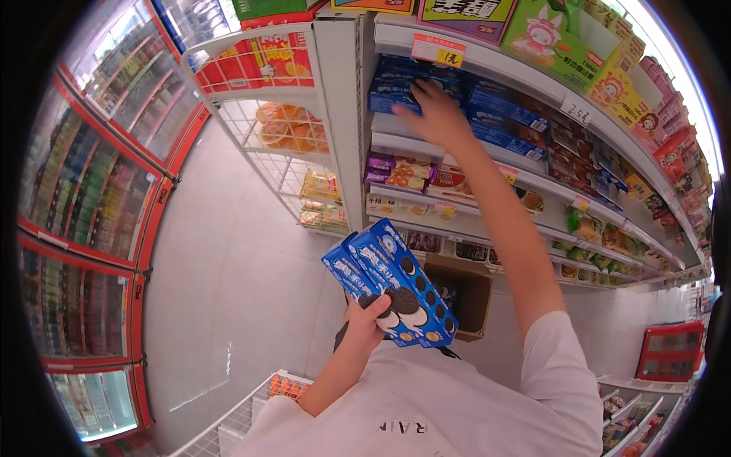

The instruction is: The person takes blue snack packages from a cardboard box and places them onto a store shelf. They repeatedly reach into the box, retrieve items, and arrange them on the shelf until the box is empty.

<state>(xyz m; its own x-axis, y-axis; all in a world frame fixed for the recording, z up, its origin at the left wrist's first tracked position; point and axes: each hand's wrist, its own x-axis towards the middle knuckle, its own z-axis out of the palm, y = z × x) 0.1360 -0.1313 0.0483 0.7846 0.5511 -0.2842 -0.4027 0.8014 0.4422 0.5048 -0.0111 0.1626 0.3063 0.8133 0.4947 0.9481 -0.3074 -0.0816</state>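
Two blue Oreo cookie boxes (394, 285) lie side by side in my left hand (368, 323), its thumb across their printed front, in front of my chest. My right hand (437, 111) is stretched out to the upper shelf, fingers spread at the front of the blue cookie boxes (391, 91) stacked there; whether it grips one cannot be told. More blue boxes (497, 117) stand just right of that hand. Below the shelf, on the floor, an open cardboard box (474, 308) shows dark blue contents, partly hidden by the boxes I hold.
Packaged snacks fill the curving shelves (617, 217) on the right. A white wire rack (251, 154) with snacks adjoins the shelf end. Red-framed glass-door coolers (140, 240) line the left. Behind me, at the lower left, is a wire basket rack (228, 420).
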